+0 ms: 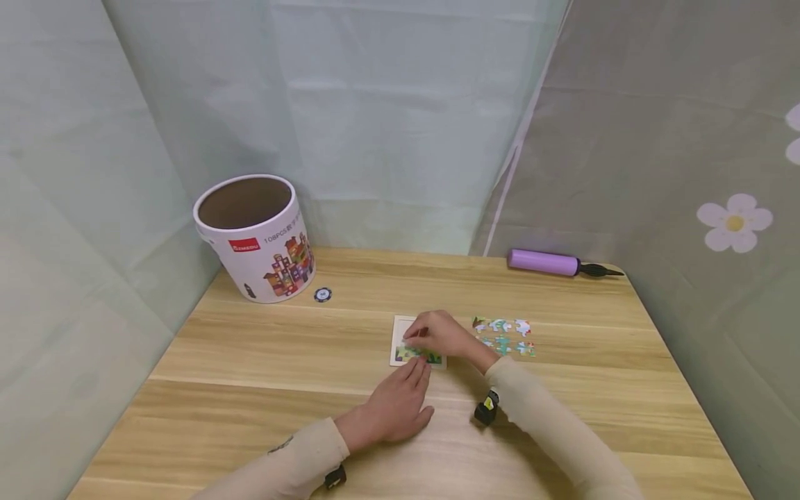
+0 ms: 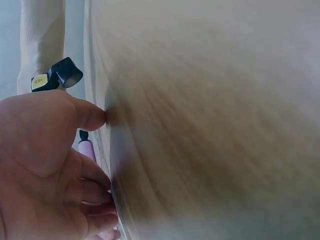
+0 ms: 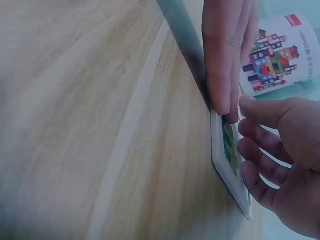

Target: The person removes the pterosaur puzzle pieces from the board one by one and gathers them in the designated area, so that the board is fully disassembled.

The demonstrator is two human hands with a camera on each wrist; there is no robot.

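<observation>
A small framed jigsaw puzzle [image 1: 400, 332] lies on the table, its lower part filled with green picture pieces and its upper part pale. Over it, my right hand [image 1: 441, 334] pinches a small light puzzle piece [image 1: 406, 342] between thumb and fingertips. The right wrist view shows that hand's curled fingers [image 3: 255, 140] close over the frame, largely hiding the piece. My left hand [image 1: 400, 404] lies with its fingers stretched out, their tips on the lower edge of the frame. In the left wrist view its thumb [image 2: 90, 115] points toward the table.
Several loose puzzle pieces [image 1: 503, 345] lie in rows right of the frame. A white bucket [image 1: 265, 260] stands at the back left, with a poker chip [image 1: 322, 294] beside it. A purple hand pump [image 1: 542, 262] lies along the back edge, before the curtains.
</observation>
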